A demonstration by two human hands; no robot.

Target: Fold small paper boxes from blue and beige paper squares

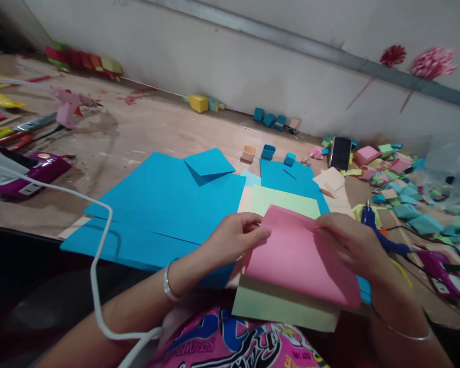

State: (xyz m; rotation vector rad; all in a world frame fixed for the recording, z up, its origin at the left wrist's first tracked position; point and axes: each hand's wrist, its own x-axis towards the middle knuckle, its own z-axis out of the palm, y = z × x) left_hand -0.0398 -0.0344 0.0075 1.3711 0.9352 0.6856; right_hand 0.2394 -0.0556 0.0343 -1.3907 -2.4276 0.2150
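Note:
Between my two hands is a pink paper sheet [299, 255], curved along its near edge. My left hand [239, 232] pinches its left edge between thumb and fingers. At the upper right corner, my right hand [348, 240] grips the same sheet; its fingertips are partly hidden. Beneath the pink paper, a pale green sheet [287, 306] sticks out at the near side and at the far side. Large blue paper sheets [176, 199] lie to the left of my left hand, with a smaller folded blue piece [210, 162] on top.
A blue glue gun [371, 222] rests right of my right hand, beside many paper scraps [406, 189] and a phone [340, 153]. A pink glue gun [67, 105] stands at left. A white cable [99, 245] crosses the left side. Small paper boxes [268, 151] sit farther back.

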